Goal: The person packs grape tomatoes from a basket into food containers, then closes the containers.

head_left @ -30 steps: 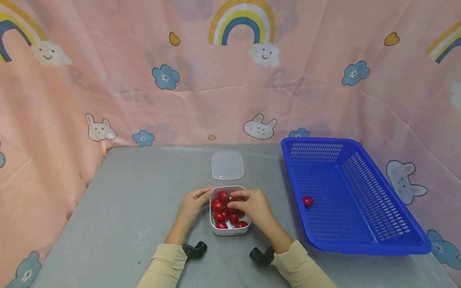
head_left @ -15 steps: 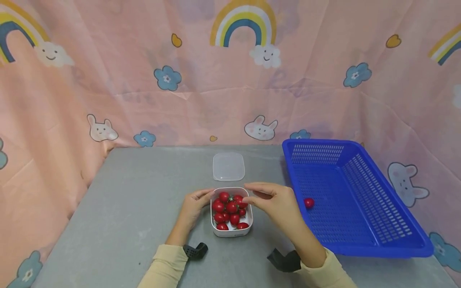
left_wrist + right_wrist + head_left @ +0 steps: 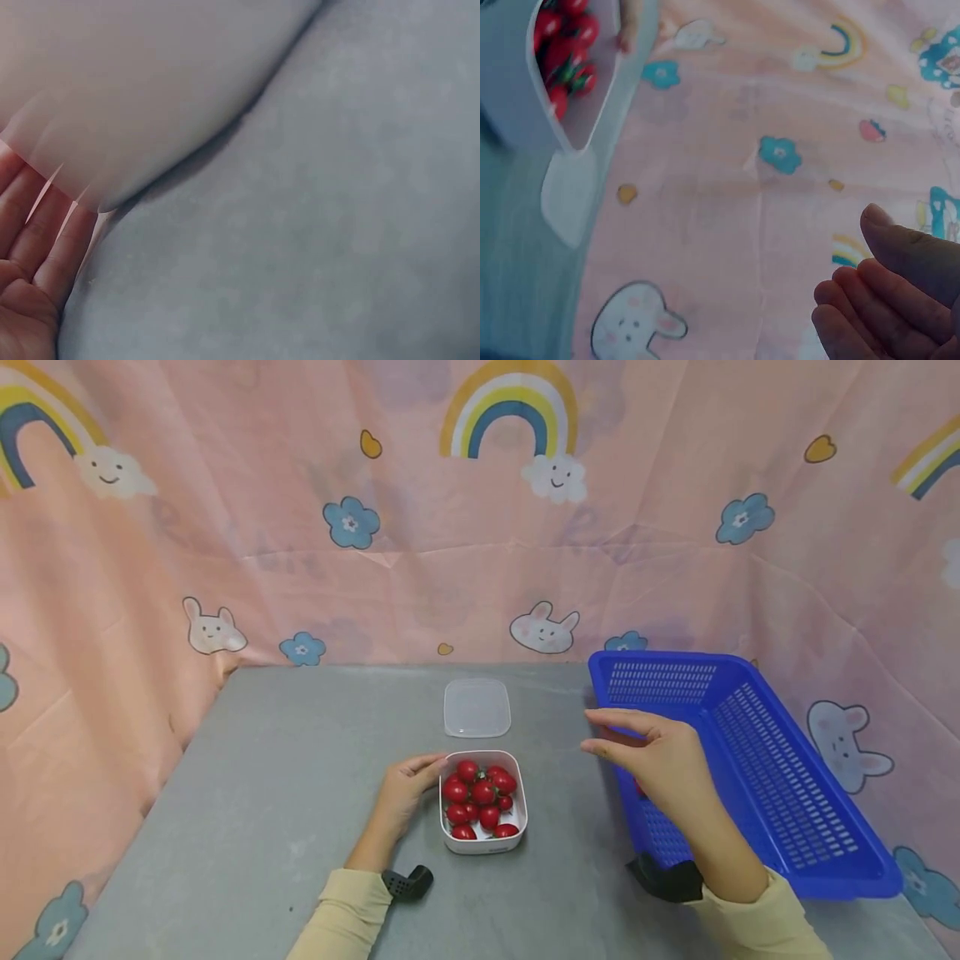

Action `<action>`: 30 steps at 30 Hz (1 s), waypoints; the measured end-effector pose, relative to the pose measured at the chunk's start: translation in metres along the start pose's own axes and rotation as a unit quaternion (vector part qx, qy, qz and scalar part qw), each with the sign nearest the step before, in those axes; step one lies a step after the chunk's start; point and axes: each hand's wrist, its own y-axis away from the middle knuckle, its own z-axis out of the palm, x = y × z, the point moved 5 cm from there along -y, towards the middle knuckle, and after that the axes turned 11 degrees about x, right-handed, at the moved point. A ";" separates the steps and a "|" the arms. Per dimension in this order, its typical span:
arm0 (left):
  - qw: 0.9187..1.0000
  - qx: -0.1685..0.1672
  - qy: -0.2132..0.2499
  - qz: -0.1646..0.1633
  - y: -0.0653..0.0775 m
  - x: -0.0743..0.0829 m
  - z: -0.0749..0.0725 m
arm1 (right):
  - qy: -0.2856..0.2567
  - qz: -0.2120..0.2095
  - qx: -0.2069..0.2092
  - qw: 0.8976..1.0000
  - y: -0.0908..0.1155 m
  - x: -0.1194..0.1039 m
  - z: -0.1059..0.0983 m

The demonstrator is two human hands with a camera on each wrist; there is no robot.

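Several red cherry tomatoes (image 3: 483, 792) lie in a small white square container (image 3: 486, 846) on the grey table. Against the container's left wall rests my left hand (image 3: 402, 789); in the left wrist view its fingers (image 3: 64, 251) lie straight along the pale outer wall. My right hand (image 3: 663, 764) hovers over the left rim of a blue plastic basket (image 3: 705, 657), thumb and fingers apart, with nothing between them. The right wrist view shows the fingers (image 3: 885, 300) loosely bent and holding nothing. Another cherry tomato in the basket is almost wholly hidden behind the right hand.
A clear square lid (image 3: 477, 708) lies flat on the table (image 3: 322, 735) behind the container. At the back hangs a pink patterned curtain (image 3: 435, 577), right at the table's far edge. The blue basket takes up the table's right side.
My right hand has left the tomatoes in the container and moved right, up to the basket's left rim. The left hand has stayed by the container.
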 end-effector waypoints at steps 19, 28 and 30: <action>1.000 -0.002 -0.005 -0.004 0.002 -0.002 0.000 | 0.063 0.064 -0.115 0.989 -0.051 0.070 -0.018; 1.000 -0.002 0.000 0.000 0.000 -0.003 -0.001 | 0.020 0.075 -0.162 0.984 -0.064 0.103 -0.023; 1.000 -0.003 0.002 -0.001 0.000 -0.002 -0.001 | 0.019 0.074 -0.167 0.983 -0.066 0.108 -0.023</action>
